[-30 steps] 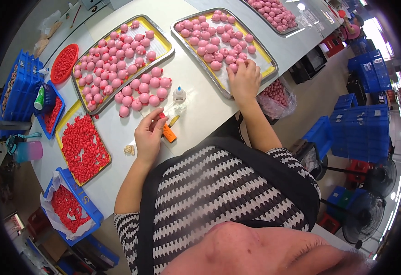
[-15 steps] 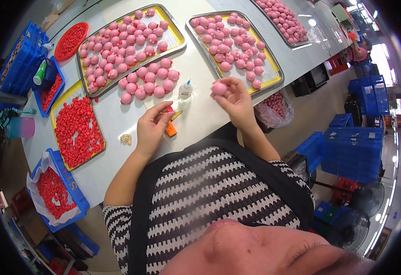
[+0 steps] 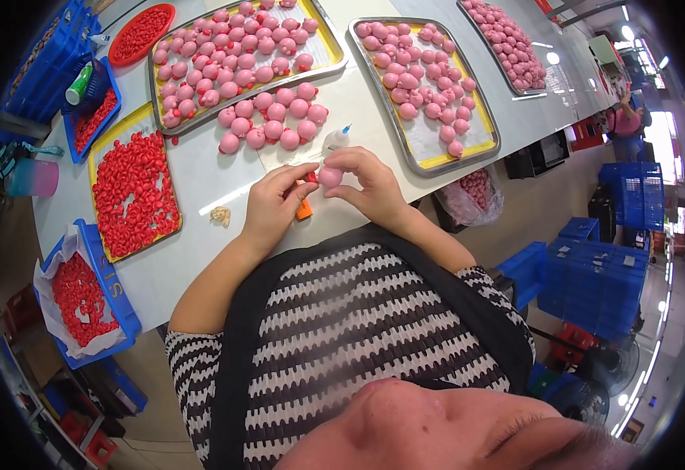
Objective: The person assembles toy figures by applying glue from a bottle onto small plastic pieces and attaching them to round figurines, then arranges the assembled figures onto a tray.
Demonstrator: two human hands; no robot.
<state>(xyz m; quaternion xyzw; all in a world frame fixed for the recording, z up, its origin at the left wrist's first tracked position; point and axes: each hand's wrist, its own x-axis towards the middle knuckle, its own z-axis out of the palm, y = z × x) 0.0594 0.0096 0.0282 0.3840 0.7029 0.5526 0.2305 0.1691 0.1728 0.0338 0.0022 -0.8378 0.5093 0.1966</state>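
My right hand (image 3: 371,186) holds a small pink round toy piece (image 3: 330,176) just above the white table (image 3: 201,258). My left hand (image 3: 273,205) meets it from the left, its fingertips pinched on a tiny red part against the pink piece. An orange object (image 3: 304,210) lies on the table under my hands. A small clear glue bottle with a blue tip (image 3: 335,140) stands just beyond them. Several loose pink pieces (image 3: 272,124) lie on the table behind the bottle.
Two metal trays with yellow liners (image 3: 468,160) (image 3: 334,59) hold pink pieces; a third tray (image 3: 507,47) lies farther right. A yellow tray of small red parts (image 3: 132,192) is at left, with blue bins (image 3: 127,313) of red parts nearby. A bag of pink pieces (image 3: 475,192) hangs by the table edge.
My right hand took a pink piece from the right tray and brought it in front of me. My left hand rose from the table to meet it.
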